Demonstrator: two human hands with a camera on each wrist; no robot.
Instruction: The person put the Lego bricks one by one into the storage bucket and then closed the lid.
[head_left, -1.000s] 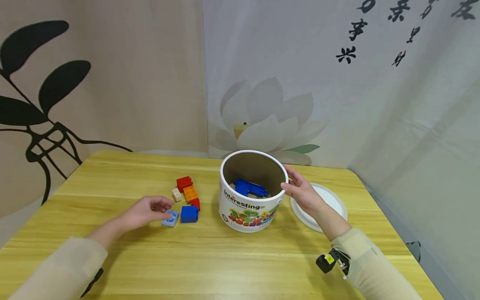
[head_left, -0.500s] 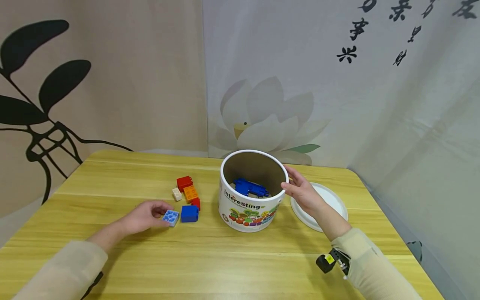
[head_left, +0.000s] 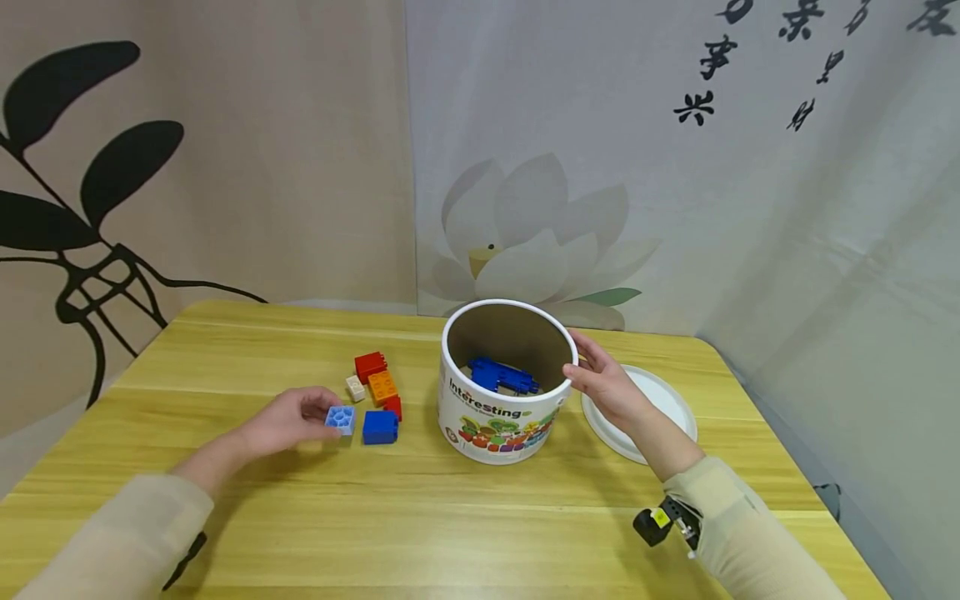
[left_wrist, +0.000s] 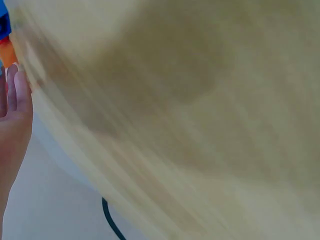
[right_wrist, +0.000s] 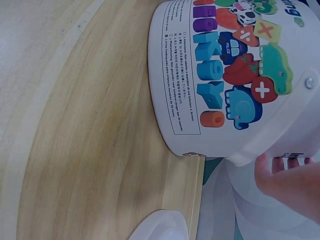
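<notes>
My left hand [head_left: 285,425] pinches a light blue toy brick [head_left: 341,420] between thumb and fingers; its hollow underside faces the head camera. Right beside it lies a dark blue brick [head_left: 380,427]. Behind that are an orange brick [head_left: 382,388], a red brick [head_left: 370,366], a smaller red brick [head_left: 393,406] and a small white brick [head_left: 356,388]. My right hand [head_left: 611,392] grips the rim of a white printed bucket [head_left: 491,429], thumb at the rim and fingers along the outside. Joined blue bricks [head_left: 498,375] lie inside the bucket.
A round white lid [head_left: 671,408] lies flat on the wooden table [head_left: 480,533], right of the bucket and partly behind the right forearm. A printed cloth backdrop [head_left: 337,167] hangs behind the table. A white handle [right_wrist: 280,127] hangs along the bucket's side in the right wrist view.
My left hand has taken hold of the light blue brick, turned it so its hollow underside shows, and raised it slightly. The right hand and bucket have stayed still.
</notes>
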